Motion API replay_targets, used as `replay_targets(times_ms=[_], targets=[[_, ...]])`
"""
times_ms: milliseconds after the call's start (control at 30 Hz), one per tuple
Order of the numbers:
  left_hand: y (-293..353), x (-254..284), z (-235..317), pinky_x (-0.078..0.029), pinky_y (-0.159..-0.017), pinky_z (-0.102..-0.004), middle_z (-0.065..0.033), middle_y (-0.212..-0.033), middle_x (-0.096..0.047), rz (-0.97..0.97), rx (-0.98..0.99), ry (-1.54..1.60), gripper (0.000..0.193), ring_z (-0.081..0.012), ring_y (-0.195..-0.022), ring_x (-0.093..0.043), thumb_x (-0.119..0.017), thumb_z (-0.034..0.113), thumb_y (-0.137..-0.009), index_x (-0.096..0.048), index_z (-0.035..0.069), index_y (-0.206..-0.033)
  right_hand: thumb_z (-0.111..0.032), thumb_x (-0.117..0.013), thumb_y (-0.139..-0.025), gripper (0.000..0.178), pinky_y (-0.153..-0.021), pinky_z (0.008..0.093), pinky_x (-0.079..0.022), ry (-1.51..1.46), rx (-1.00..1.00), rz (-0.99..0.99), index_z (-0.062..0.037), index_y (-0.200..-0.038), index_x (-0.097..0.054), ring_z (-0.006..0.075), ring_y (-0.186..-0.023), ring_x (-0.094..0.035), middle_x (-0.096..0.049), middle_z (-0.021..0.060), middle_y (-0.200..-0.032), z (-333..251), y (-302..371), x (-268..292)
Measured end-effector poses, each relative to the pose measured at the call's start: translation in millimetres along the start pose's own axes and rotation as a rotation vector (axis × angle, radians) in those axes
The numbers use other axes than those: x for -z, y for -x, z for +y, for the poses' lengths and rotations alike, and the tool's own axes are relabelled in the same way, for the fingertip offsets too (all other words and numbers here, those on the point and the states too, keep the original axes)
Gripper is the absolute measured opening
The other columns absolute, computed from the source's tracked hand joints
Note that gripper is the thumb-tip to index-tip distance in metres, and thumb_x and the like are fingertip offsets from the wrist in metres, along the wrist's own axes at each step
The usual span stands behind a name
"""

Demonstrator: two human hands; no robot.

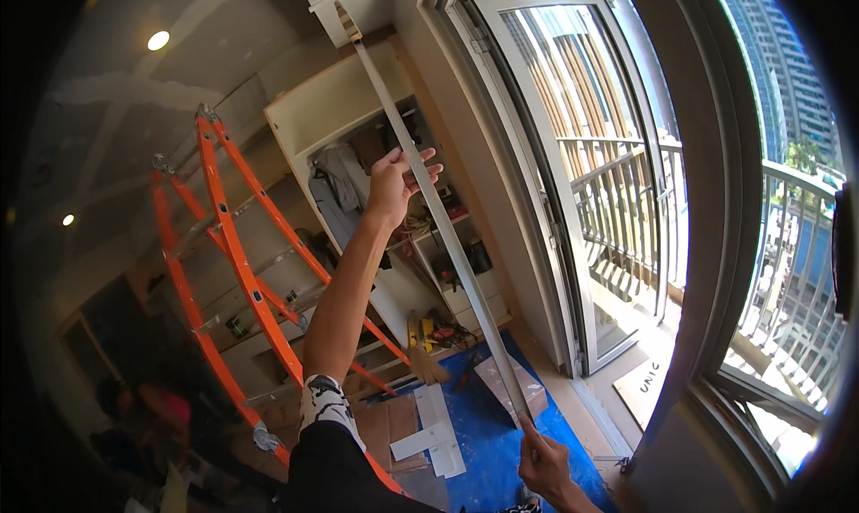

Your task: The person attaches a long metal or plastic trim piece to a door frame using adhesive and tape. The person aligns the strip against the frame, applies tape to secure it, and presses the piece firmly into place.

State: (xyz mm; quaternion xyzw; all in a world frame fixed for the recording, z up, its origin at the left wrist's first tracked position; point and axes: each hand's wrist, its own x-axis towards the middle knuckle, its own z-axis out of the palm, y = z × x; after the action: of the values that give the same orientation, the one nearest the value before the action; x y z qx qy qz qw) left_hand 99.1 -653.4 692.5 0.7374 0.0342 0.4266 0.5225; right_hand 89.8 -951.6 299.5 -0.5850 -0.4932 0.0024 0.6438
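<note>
A long, straight grey metal bar [458,256] slants through the middle of the view, from low right up to the ceiling. Its lower end is in my right hand [548,466], whose fingers are wrapped round it. Higher up, my left hand [394,186] holds the bar loosely between thumb and fingers, the fingertips sticking out past its right side. The bar's top end reaches a white boxed ceiling piece [329,3] with an opening; a small brownish part shows there, too small to name.
An orange stepladder [234,255] stands on the left. Behind the bar is an open cabinet [295,119] with clothes and tools. On the floor lie a blue sheet [479,432], a box [510,390] and white strips [436,430]. Glazed balcony doors [586,182] stand right. A person crouches at dim lower left.
</note>
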Motion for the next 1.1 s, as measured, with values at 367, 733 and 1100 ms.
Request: replay_targets(times_ms=[367,733,1100], targets=[[-140,83,-98,-0.057,-0.082,-0.0405,-0.0200,-0.114,-0.062,0.062,0.058,-0.077,0.029,-0.0306,-0.090,-0.068,-0.030,0.011,-0.101,-0.047,-0.007,-0.117,0.000,-0.059,-0.084,0.052,-0.051,0.0366,-0.047,-0.064,0.028,0.029,-0.0109,-0.134,-0.054,0.0305,-0.049,-0.060,-0.060,0.0198,-0.063,84,-149,-91],[29,-9,-49,-0.058,-0.083,-0.0380,-0.0211,-0.116,-0.061,-0.033,-0.022,-0.092,0.029,-0.0304,-0.096,-0.068,-0.035,0.016,-0.103,-0.047,-0.004,-0.121,0.003,-0.060,-0.082,0.046,-0.045,0.0349,-0.042,-0.052,-0.034,-0.043,-0.0053,-0.128,-0.059,0.0238,-0.045,-0.052,-0.051,0.0129,-0.057,80,11,-13],[94,-32,-4,-0.059,-0.079,-0.0367,-0.0229,-0.120,-0.060,0.015,-0.018,-0.060,0.032,-0.0315,-0.095,-0.068,-0.039,0.017,-0.103,-0.046,-0.003,-0.127,0.002,-0.057,-0.087,0.029,-0.045,0.0356,-0.038,-0.119,-0.128,-0.038,-0.0007,-0.115,-0.065,0.0225,-0.047,-0.046,-0.049,0.0130,-0.061,25,98,9]])
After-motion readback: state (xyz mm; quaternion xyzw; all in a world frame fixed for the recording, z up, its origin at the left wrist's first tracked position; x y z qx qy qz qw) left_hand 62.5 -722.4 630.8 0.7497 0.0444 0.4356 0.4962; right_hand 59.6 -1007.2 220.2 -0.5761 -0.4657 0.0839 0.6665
